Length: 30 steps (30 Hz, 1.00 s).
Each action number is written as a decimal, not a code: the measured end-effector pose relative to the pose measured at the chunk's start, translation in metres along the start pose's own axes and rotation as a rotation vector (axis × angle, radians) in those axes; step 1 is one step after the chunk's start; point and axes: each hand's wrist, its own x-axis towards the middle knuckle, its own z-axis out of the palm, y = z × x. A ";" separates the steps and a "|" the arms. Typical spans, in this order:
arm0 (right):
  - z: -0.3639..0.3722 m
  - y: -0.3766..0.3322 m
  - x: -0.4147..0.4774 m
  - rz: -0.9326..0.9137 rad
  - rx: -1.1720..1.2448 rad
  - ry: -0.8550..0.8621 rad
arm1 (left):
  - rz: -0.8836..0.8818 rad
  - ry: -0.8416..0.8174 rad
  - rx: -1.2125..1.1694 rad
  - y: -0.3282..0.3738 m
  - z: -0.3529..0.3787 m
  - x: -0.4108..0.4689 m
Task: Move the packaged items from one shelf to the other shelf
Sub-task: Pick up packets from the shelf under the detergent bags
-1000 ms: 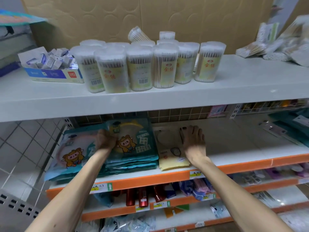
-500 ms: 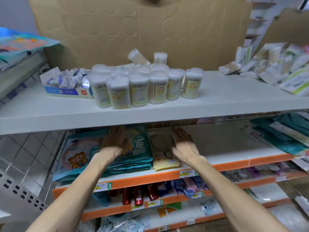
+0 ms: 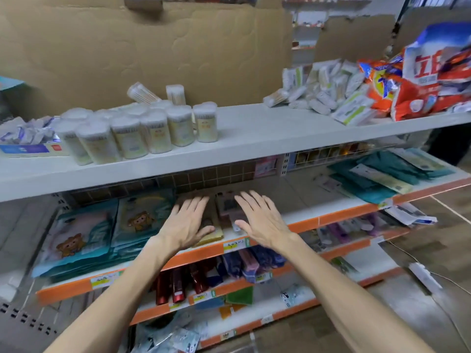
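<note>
both hands reach out over the mid shelf, palms down. left hand is flat, fingers straight and slightly spread, over a yellow pack lying at the shelf's front edge. right hand is flat too, fingers fanned, holding nothing, just right of the left hand and not touching it. a pink pack shows in the gap between the hands, flat beside the yellow one. motion blur: cannot tell if either palm actually touches a pack.

left of the hands, teal packs with cartoon bear prints lie in two flat stacks on the same shelf, the left stack hanging over the front edge. more teal bags lie at the shelf's far right, well apart from the hands. a price tag sits on the orange edge between the wrists.

top shelf: swab tubs stand upright in a cluster at left, one tub behind them tilted. a blue box of small sachets is just left of the tubs. a pile of swab bags is at right, with detergent bags touching it further right. cardboard stands behind.

on the shelf below, red bottles stand upright under the left forearm.
</note>
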 end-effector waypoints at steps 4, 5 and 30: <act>-0.018 0.069 -0.064 0.016 -0.019 0.012 | 0.088 0.028 -0.051 0.089 -0.005 0.013; -0.022 0.086 -0.081 0.035 -0.031 0.019 | 0.108 0.032 -0.047 0.112 -0.006 0.017; -0.082 0.469 -0.257 0.439 -0.049 -0.016 | 0.434 -0.017 -0.189 0.523 0.006 0.263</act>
